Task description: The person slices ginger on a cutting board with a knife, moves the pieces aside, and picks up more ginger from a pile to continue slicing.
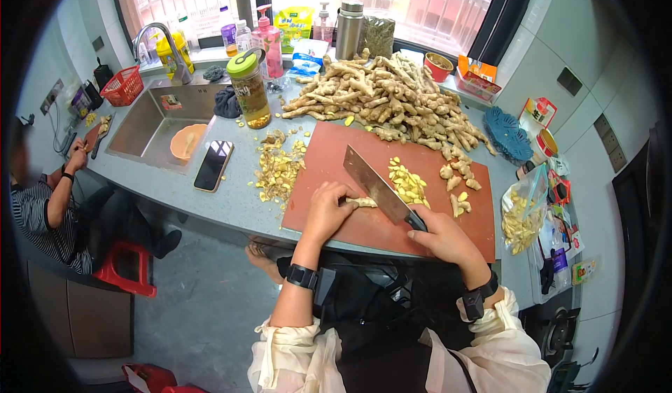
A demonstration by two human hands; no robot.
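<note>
Ginger piece [364,202] lies near the front of the red cutting board [336,155], long axis roughly left–right, pinned under the left hand [327,211]. The right hand [441,235] grips the cleaver [374,183], blade crossing the piece's right end beside the sliced ginger [408,183].

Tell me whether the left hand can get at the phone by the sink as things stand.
Probably yes, once freed. The left hand is pressing ginger on the cutting board; the phone lies on open counter to its left, with only ginger scraps between.
</note>
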